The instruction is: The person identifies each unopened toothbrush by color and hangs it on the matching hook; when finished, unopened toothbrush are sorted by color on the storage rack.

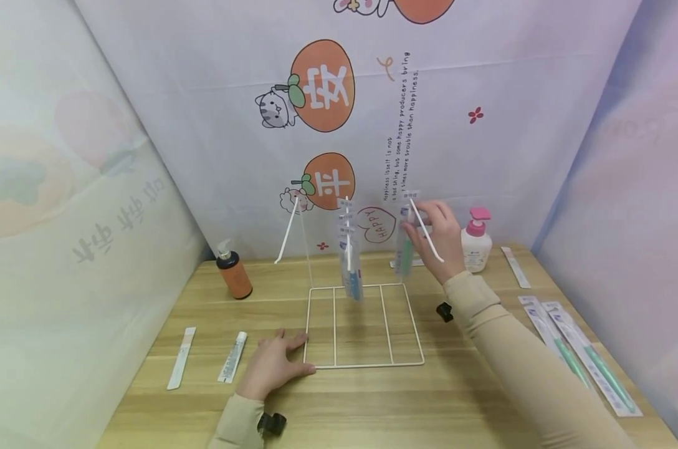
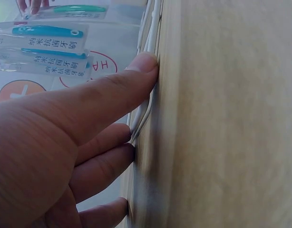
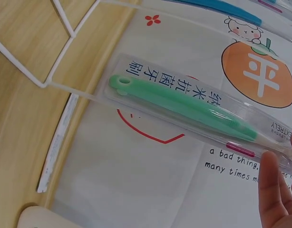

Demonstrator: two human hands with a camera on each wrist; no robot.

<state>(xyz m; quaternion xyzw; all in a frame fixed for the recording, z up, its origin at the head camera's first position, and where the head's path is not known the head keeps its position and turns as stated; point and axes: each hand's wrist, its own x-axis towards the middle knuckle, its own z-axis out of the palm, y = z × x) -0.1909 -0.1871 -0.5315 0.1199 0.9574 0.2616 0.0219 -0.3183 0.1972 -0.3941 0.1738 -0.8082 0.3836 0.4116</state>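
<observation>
A packaged green toothbrush (image 1: 406, 252) hangs upright at the right hook (image 1: 427, 232) of the white wire rack (image 1: 364, 363), its top pinched by the fingers of the right hand (image 1: 437, 234); the wrist view shows the green brush inside its clear wrapper (image 3: 184, 107). Just beside it, on the middle hook, hang packaged blue toothbrushes (image 1: 351, 268). The left hand (image 1: 274, 365) lies flat with straight fingers on the wooden surface (image 1: 473, 399), pressing the rack's front left corner. More packaged toothbrushes (image 1: 582, 352) lie at the right, near a pink pump bottle (image 1: 476, 242); an orange pump bottle (image 1: 233, 272) stands at the left.
</observation>
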